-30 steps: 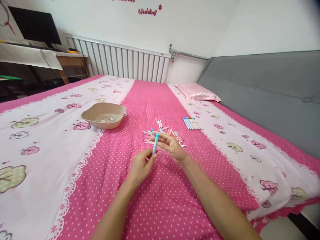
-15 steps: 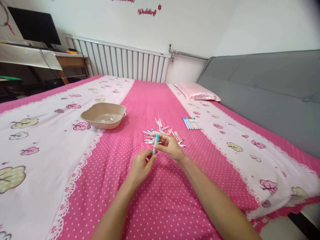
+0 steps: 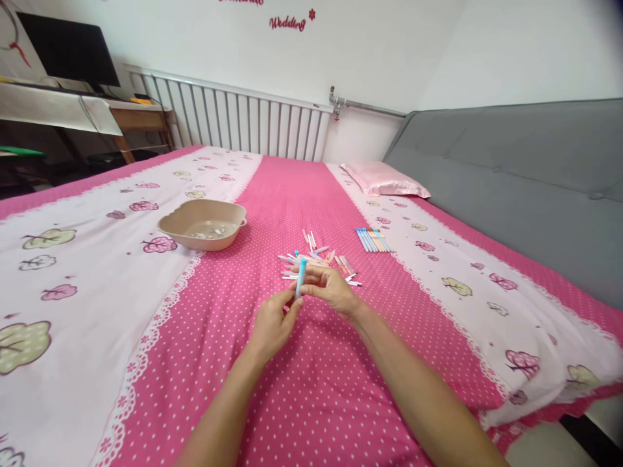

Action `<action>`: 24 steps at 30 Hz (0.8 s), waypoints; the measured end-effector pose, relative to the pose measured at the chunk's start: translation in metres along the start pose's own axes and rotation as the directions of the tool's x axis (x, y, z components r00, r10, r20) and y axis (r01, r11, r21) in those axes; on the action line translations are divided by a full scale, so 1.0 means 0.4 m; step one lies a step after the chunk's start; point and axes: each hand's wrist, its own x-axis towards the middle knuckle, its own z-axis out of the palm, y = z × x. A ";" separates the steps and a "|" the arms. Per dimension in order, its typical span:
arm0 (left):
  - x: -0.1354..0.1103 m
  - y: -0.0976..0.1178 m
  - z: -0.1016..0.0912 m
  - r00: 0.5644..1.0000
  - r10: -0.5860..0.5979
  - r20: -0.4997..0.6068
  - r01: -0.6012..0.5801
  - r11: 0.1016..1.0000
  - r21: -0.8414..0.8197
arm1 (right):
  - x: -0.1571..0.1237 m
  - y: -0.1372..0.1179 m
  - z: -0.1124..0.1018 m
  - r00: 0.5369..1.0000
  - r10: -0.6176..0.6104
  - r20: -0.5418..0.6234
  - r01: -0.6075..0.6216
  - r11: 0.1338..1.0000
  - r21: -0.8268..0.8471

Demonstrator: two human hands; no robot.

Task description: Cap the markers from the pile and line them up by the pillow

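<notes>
Fingers of the left hand [image 3: 272,324] are closed on a pen [image 3: 300,275], thumb and forefinger pinching the lower end of its barrel. Pale blue along its length and brighter turquoise at the top, the pen is slim and held nearly upright, its upper end leaning slightly to the right. It is raised over the pink, white-dotted bedspread [image 3: 311,402], between the two hands. On its other side, the right hand [image 3: 335,292] has its fingers curled behind the barrel and its thumb tip at the barrel's near side; whether those fingers grip it, I cannot tell. Just beyond the hands lie scattered pen parts [image 3: 331,256], among them thin white rods [image 3: 313,240] and pinkish tubes [image 3: 347,264]. To their right, a row of pens [image 3: 374,240], mostly blue with some peach, lies side by side. Left of the pile sits a beige basin [image 3: 204,242] with small pieces [image 3: 214,231] in its bottom. Red script lettering [image 3: 287,24] on the wall [image 3: 379,39] reads "Wedding"; the line above is cut off at the top.
</notes>
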 end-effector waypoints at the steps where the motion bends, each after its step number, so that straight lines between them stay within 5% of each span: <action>1: 0.000 0.000 0.000 1.000 0.004 -0.003 -0.004 1.000 0.004 | 0.000 0.001 0.000 1.000 0.005 -0.012 -0.005 1.000 0.001; 9: 0.001 -0.005 -0.001 0.999 0.011 -0.037 -0.011 1.000 0.012 | 0.001 0.003 0.006 0.994 0.033 -0.106 -0.030 0.999 0.031; 16: 0.002 -0.010 0.001 0.999 -0.005 -0.041 0.005 1.000 0.008 | 0.001 0.007 0.004 0.997 0.035 -0.069 -0.035 0.999 0.012; 20: 0.003 -0.015 -0.001 0.990 -0.069 -0.123 0.071 0.997 0.012 | 0.011 0.032 -0.029 0.999 0.001 -0.051 -0.008 0.991 -0.135; 24: 0.004 -0.019 -0.006 0.975 -0.118 -0.186 0.120 0.993 -0.001 | 0.025 0.073 -0.079 0.964 -0.061 -0.258 -0.081 0.860 -0.504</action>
